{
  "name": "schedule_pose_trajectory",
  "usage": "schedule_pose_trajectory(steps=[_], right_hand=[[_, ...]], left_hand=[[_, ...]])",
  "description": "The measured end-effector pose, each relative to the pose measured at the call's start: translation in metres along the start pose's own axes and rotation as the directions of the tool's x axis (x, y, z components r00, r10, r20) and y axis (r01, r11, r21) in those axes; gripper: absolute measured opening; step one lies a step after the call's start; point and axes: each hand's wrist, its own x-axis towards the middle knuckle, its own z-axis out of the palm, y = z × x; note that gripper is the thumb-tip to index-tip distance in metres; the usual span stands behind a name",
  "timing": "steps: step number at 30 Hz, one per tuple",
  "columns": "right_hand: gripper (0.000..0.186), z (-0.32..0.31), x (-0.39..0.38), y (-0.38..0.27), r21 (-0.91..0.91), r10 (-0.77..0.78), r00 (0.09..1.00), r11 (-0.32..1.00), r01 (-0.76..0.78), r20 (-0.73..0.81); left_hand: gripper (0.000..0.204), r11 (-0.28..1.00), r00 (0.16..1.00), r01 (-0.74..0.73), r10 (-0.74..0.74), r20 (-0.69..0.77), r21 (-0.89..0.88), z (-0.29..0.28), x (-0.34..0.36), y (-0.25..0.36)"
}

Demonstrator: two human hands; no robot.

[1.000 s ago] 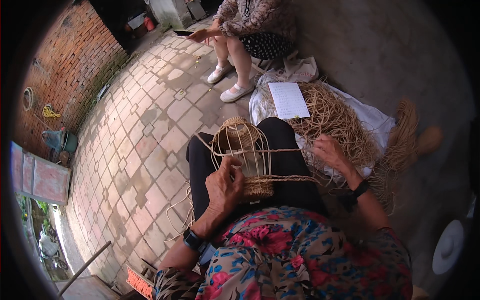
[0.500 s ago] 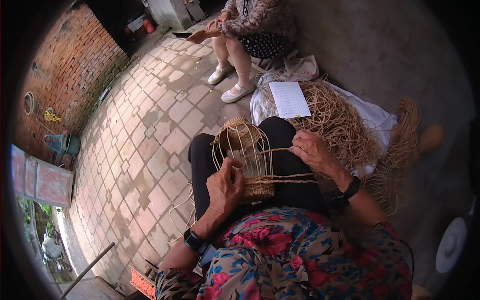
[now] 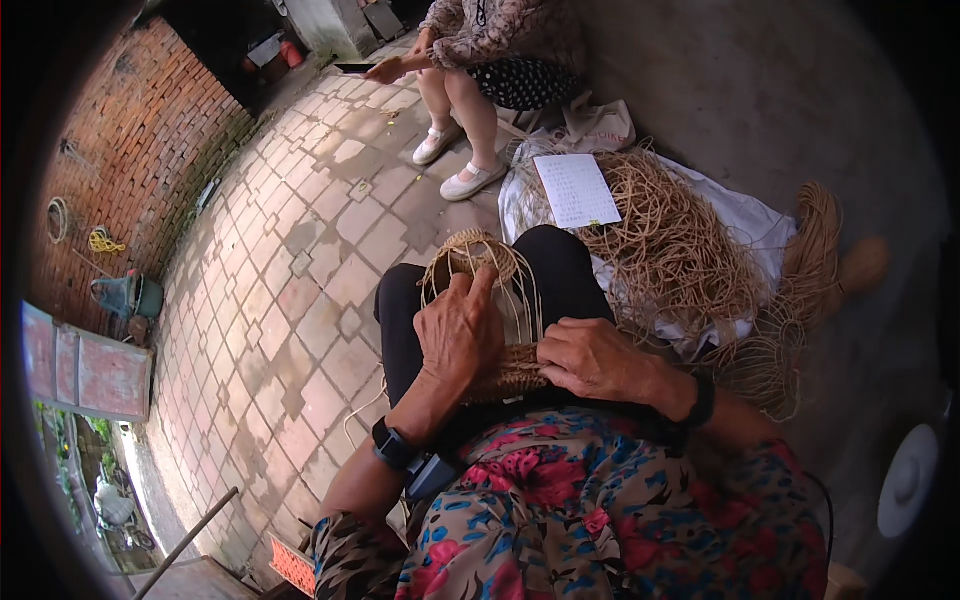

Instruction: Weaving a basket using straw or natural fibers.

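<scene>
A small basket of twisted straw cord lies across my lap, with a woven far end (image 3: 508, 262), bare thin ribs (image 3: 527, 300) and a woven near band (image 3: 515, 372). My left hand (image 3: 455, 330) is closed over the ribs on the left side, its index finger reaching up toward the far end. At the right end of the near band, my right hand (image 3: 600, 360) is closed, knuckles up, on the twisted cord. Its fingers mostly hide the cord. My left fingertips are partly hidden among the ribs.
A heap of loose straw cord (image 3: 680, 240) lies on a white sheet (image 3: 755, 235) to the right, a written paper (image 3: 577, 190) on top. Ahead sits another person (image 3: 480, 90) holding a dark flat device (image 3: 355, 68). A brick wall (image 3: 150, 120) stands left of the paving.
My right hand has come down and inward from the stretched cord to the near band. My left hand has moved up over the ribs, and the long cord strands no longer show.
</scene>
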Motion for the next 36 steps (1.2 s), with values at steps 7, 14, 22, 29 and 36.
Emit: schedule_pose_trajectory(steps=[7,14,22,29,36], right_hand=[[0.047,0.011,-0.034,0.008,0.816,0.577,0.755,0.247,-0.523,0.31],[0.04,0.015,-0.002,0.012,0.978,0.379,0.913,-0.189,-0.084,0.152],[0.028,0.023,-0.014,0.026,0.959,0.527,0.821,0.039,-0.281,0.219],[0.023,0.027,-0.016,0.032,0.936,0.625,0.744,0.057,-0.346,0.237],[0.015,0.013,0.018,0.036,0.972,0.597,0.79,0.075,-0.225,0.137]], left_hand=[[0.016,0.942,0.984,0.118,-0.153,-0.088,-0.315,0.007,-0.012,-0.015],[0.008,0.831,0.953,0.144,-0.263,-0.15,-0.538,0.03,-0.034,-0.046],[0.011,0.846,0.954,0.212,-0.288,-0.084,-0.49,0.015,-0.036,-0.051],[0.01,0.939,0.994,-0.091,0.104,0.023,-0.332,-0.024,-0.038,-0.006],[0.005,0.943,0.986,0.028,0.029,0.166,-0.331,-0.014,-0.042,-0.008]])
